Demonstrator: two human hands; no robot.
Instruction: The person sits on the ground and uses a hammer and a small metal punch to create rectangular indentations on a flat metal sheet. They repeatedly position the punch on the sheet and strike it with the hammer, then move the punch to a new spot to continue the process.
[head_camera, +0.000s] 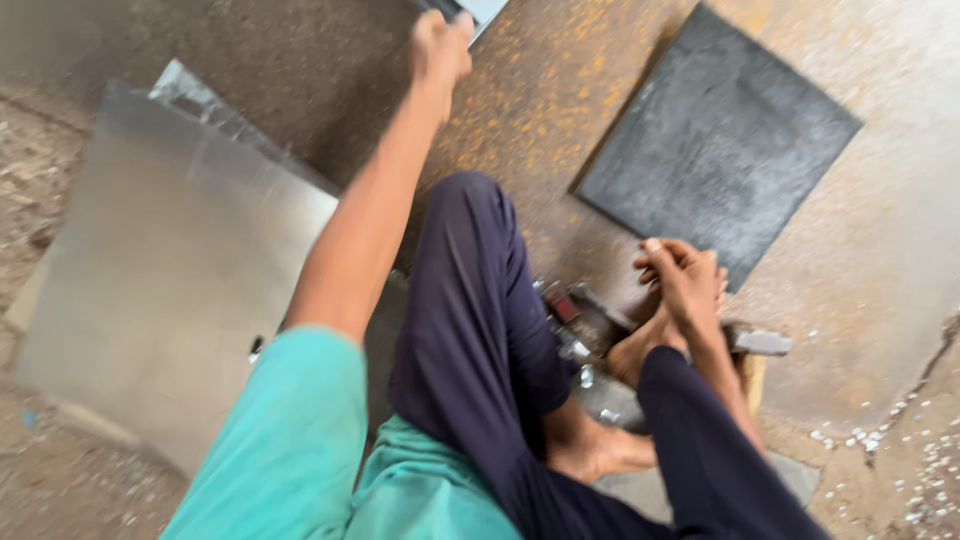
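Note:
My left hand reaches far forward to the top edge of the view, its fingers closed on the corner of a pale metal sheet piece, most of which is cut off by the frame. My right hand rests on my bare foot with its fingers curled together; I see nothing in it, though the view is blurred. I sit on the floor with my legs in dark trousers folded in front of me.
A large shiny metal sheet lies at the left. A dark square plate lies on the rusty floor at the upper right. A hammer and small metal parts lie by my feet. Metal chips litter the lower right.

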